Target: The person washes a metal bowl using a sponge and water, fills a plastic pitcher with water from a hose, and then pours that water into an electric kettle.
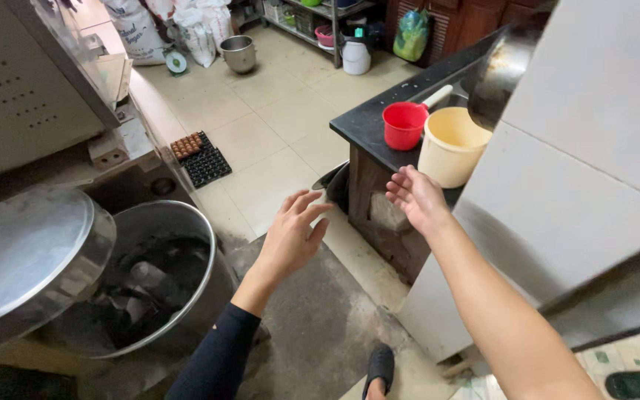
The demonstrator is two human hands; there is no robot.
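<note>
Left hand empty, fingers spread above the floor, right hand empty and loosely opened, reaching just short of the cream bucket on the dark counter, red scoop beside it, steel mixing bowl at left.

Dark sleeve, black slipper
</note>
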